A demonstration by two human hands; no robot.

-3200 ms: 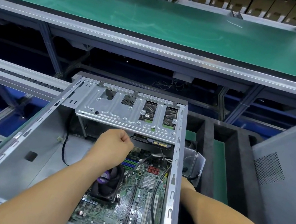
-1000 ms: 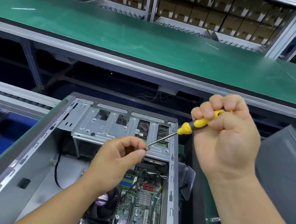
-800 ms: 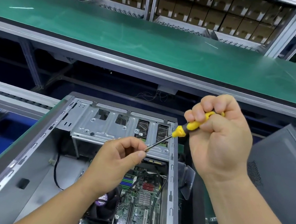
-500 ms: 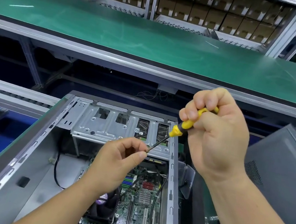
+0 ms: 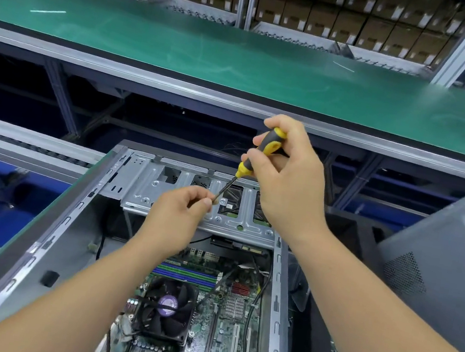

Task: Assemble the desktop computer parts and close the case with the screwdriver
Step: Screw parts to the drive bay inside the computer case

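1. Nearest the camera, the motherboard [image 5: 217, 341] lies flat on the floor of the open computer case [image 5: 29, 259]; a black cooler fan [image 5: 163, 314] with a purple hub sits on it, blue memory sticks [image 5: 185, 273] just beyond the fan, black cables running along the right side.
2. Both forearms reach in over the board; the left hand [image 5: 175, 218] hovers above the drive cage [image 5: 191, 199], its grip pressed together, thumb and forefinger pinching at the tip of the screwdriver [image 5: 258, 155]; whether a screw sits between them cannot be told.
3. The right hand [image 5: 287, 184] is higher and just right of the left; its grip is curled round the yellow-and-black handle; the shaft slants down and left to the left fingertips, above the metal cage.
4. To the right, a grey side panel [image 5: 438, 269] with a perforated vent leans tilted, apart from the case.
5. Beyond the case, a long green desk [image 5: 242, 65] with an aluminium edge spans the view.
6. Farthest off, shelves of brown cardboard boxes [image 5: 342, 13].
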